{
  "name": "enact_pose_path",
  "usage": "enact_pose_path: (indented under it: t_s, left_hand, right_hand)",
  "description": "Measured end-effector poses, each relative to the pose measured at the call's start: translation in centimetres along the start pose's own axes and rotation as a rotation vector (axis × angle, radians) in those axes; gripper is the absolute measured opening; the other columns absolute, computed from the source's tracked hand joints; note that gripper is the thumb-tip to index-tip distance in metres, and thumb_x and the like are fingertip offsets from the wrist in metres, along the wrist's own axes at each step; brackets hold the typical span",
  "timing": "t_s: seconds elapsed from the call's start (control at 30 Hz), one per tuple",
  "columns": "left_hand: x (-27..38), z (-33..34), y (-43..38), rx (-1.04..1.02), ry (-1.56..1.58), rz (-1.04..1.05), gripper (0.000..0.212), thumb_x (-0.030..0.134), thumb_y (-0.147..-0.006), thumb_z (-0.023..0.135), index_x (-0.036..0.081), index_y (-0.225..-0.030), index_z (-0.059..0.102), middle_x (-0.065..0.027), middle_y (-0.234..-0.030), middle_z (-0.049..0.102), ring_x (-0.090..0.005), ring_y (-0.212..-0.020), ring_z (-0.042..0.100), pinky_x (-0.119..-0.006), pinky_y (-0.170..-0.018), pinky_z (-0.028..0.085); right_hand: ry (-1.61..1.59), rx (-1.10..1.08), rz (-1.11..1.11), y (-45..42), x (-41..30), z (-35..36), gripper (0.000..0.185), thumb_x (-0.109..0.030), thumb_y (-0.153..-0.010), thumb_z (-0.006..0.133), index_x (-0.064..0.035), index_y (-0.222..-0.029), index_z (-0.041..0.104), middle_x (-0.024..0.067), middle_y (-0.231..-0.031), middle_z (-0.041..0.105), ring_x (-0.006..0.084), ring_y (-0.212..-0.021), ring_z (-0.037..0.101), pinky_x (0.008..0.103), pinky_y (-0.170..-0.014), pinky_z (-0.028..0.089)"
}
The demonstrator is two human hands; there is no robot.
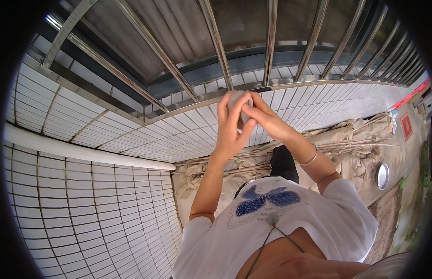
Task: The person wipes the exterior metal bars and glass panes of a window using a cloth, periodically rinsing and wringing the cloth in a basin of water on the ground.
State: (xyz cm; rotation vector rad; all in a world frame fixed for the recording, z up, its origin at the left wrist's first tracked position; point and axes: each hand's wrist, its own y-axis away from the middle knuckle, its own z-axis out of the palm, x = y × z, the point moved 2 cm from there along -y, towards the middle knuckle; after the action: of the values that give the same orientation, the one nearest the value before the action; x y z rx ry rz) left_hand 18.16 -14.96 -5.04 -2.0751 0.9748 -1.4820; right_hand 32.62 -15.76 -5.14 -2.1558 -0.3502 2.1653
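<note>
Both hands meet around a small greyish-white wad, perhaps a bunched cloth (237,98), in front of the lower rail of a metal window grille. My left hand (231,122) wraps it from the left, its fingers curled over the top and its thumb below. My right hand (266,117) closes on it from the right, fingertips touching those of my left hand. A thin bangle (314,155) circles my right wrist. The fingers hide much of the wad, so its exact kind cannot be told.
Polished metal bars (270,42) stand before a dark window above a white-tiled wall (198,122). Another tiled wall (97,209) and a white pipe (90,151) are at the left. Crumpled beige sheeting (362,136) and thin sticks lie below, near a round metal basin (383,176).
</note>
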Motion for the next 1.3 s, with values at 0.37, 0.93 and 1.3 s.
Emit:
enact_pose_path:
  t_s: [0.37,0.93,1.3]
  left_hand:
    - [6.2,-5.9,-18.3,0.557,-0.154,0.461,0.041,0.023,-0.093,0.055,0.000,-0.123,0.040,-0.0131,-0.116,0.046,-0.0198,-0.099,0.054,-0.031,-0.081,0.048]
    - [-11.1,5.0,-5.7,0.165,-0.505,-0.131,0.046,0.000,-0.080,0.062,0.013,-0.120,0.044,-0.0261,-0.120,0.035,-0.0492,-0.105,0.048,-0.047,-0.084,0.047]
    - [-10.3,0.9,-0.9,-0.185,-0.444,-0.105,0.040,-0.008,-0.078,0.053,0.012,-0.113,0.047,-0.0191,-0.108,0.043,-0.0380,-0.097,0.048,-0.044,-0.084,0.041]
  right_hand:
    - [-0.112,0.276,0.115,3.2,1.3,-10.0,0.021,-0.020,-0.096,0.049,-0.0062,-0.109,0.057,0.0043,-0.110,0.057,0.0162,-0.098,0.059,0.0296,-0.079,0.050]
    - [-0.261,0.453,0.353,10.5,8.1,-10.9,0.020,-0.026,-0.095,0.051,-0.0082,-0.092,0.060,0.0023,-0.084,0.063,0.0113,-0.078,0.060,0.0258,-0.072,0.049]
    - [-0.218,0.582,0.358,14.0,9.4,-13.7,0.018,-0.025,-0.095,0.052,-0.0095,-0.092,0.061,0.0013,-0.084,0.063,0.0105,-0.075,0.060,0.0238,-0.070,0.048]
